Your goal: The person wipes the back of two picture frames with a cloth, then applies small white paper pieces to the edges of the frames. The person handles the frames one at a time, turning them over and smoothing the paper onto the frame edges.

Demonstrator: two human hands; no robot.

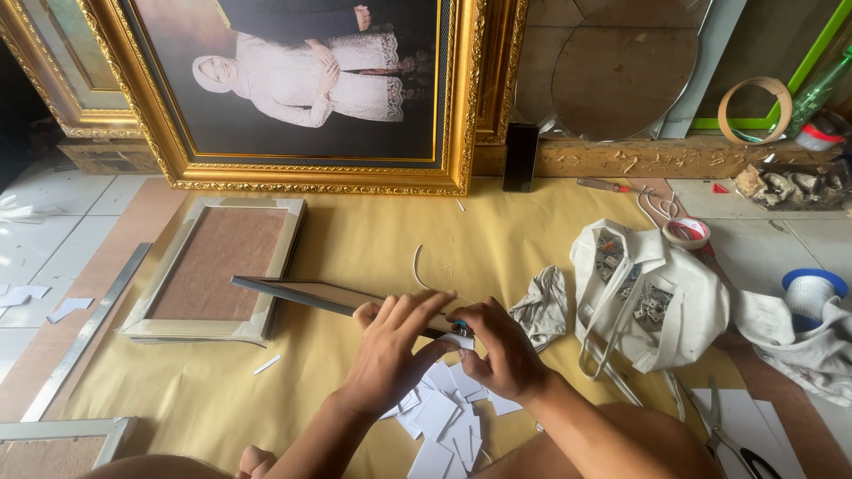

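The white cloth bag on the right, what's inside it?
The white cloth bag lies open: small grey metal brackets show in a heap at its mouth. Anything deeper is hidden by the fabric.

a: what were the hands doing?
b: the left hand [390, 341] pressed down on a dark frame strip [302, 296], and the right hand [501, 350] pinched its end.
a: and around them?
b: white card scraps [444, 417] lay beneath, a backed frame [213, 270] to the left, a white cloth bag [657, 302] to the right.
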